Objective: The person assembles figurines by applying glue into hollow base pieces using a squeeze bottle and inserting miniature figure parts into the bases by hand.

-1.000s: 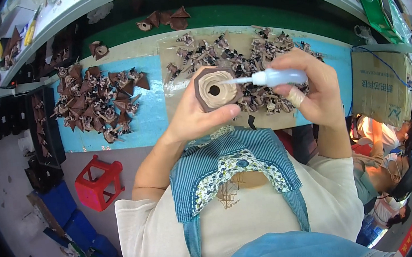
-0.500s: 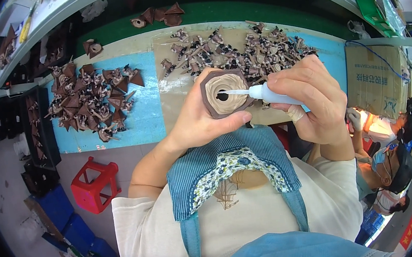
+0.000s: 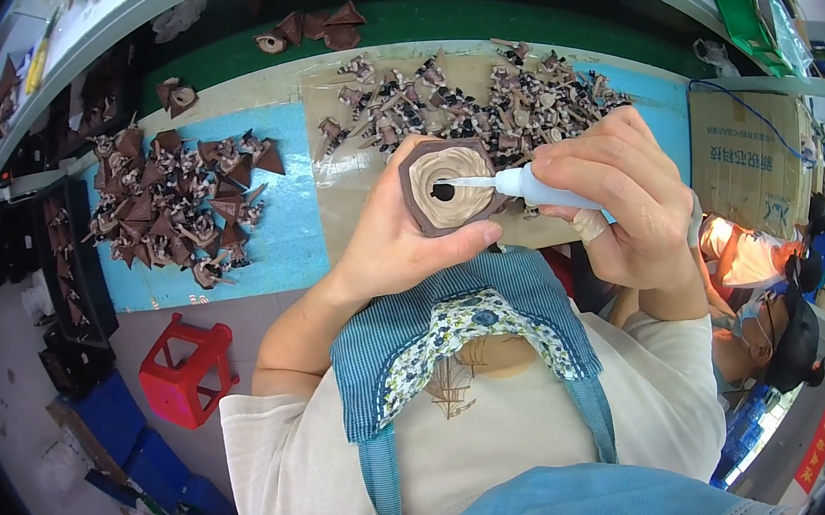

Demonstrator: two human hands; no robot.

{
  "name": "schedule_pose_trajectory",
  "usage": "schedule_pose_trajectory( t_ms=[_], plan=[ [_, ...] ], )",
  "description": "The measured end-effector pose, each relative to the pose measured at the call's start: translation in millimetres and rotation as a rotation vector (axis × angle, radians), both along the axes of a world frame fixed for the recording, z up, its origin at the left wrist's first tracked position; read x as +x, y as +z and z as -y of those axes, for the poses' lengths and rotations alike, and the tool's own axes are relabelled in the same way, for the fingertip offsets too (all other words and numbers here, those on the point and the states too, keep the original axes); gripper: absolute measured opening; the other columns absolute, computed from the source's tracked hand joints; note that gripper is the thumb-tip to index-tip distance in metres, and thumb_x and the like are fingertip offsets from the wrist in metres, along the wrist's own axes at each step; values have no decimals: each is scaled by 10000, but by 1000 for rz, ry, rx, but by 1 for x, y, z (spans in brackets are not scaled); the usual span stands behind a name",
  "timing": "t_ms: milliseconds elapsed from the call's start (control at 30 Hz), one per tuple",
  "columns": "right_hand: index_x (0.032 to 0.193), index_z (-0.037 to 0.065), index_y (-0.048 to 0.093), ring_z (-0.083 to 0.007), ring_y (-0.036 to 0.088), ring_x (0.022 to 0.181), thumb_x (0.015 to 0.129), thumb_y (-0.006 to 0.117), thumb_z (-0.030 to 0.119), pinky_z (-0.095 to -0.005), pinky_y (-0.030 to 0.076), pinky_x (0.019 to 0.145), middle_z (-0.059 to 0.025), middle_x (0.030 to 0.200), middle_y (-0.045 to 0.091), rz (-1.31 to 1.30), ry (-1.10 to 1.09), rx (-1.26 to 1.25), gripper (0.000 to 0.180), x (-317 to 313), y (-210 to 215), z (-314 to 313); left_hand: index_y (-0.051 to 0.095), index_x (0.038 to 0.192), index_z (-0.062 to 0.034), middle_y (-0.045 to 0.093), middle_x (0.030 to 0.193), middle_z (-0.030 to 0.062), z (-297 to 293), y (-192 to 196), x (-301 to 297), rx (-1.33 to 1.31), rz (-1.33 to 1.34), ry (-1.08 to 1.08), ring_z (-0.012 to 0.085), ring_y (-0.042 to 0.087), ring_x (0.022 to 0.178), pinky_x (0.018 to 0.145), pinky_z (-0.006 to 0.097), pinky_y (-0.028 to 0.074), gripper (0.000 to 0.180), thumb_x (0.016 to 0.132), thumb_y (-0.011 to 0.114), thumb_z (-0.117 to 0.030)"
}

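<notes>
My left hand (image 3: 395, 234) is closed around a brown hexagonal base piece (image 3: 453, 213), its beige ringed hollow and dark central hole turned up. In my right hand (image 3: 623, 200) is a small white squeeze bottle (image 3: 546, 189) with a fine nozzle, held sideways. The nozzle tip lies over the hole in the hollow; whether it touches the rim I cannot tell. Just beyond my hands is a pile of small brown and black figures (image 3: 526, 95). A second heap of brown cone-topped pieces (image 3: 140, 201) lies to the left.
Several brown pieces (image 3: 338, 29) rest on the green strip behind the table. A cardboard box (image 3: 739, 158) stands at the right end. Below on the left is a red stool (image 3: 183, 372). People (image 3: 772, 330) sit close on the right.
The base piece and bottle keep nearly the same position against each other. My view has shifted slightly, and a person on the right has moved a little.
</notes>
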State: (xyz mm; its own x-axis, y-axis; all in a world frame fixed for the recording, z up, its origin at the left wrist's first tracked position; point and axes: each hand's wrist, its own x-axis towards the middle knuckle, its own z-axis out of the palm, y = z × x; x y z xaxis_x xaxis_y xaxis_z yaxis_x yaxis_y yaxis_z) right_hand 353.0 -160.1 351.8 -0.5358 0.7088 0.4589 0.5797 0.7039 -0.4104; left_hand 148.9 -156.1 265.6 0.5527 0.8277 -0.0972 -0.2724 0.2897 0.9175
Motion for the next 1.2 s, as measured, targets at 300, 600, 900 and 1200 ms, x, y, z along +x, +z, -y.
schedule_pose_trajectory(
  t_ms=[300, 600, 900, 1200],
  plan=[
    [936, -15, 594, -176, 602, 708, 743, 708, 35, -309, 485, 693, -104, 856, 644, -445, -226, -498, 230, 19, -30, -23, 473, 1078, -7, 616, 944, 78, -18, -8, -8, 53, -216, 89, 131, 604, 883, 781, 290, 493, 576, 666, 835, -184],
    [1265, -2, 487, -169, 609, 943, 862, 632, 103, -277, 471, 840, -64, 1026, 617, -919, -159, -529, 440, 30, -46, -148, 477, 1098, -2, 633, 798, 161, -43, -3, -30, 651, -1019, 269, 300, 657, 695, 599, 363, 522, 652, 616, 838, -253],
    [1105, 13, 592, -156, 631, 837, 824, 658, 73, -258, 481, 756, -72, 1005, 642, -401, -53, -254, 294, 16, -24, -142, 465, 1159, 1, 628, 997, 131, -53, -3, -32, 386, -575, 415, 216, 628, 926, 804, 316, 499, 685, 644, 852, -232],
    [941, -6, 648, -253, 586, 712, 639, 693, 44, -332, 434, 642, -122, 850, 650, 68, 153, -35, 309, 0, 20, -76, 430, 1203, -3, 557, 1091, 74, -38, 3, -15, 33, -51, 226, 138, 547, 1015, 897, 282, 446, 665, 682, 825, -125]
  ],
)
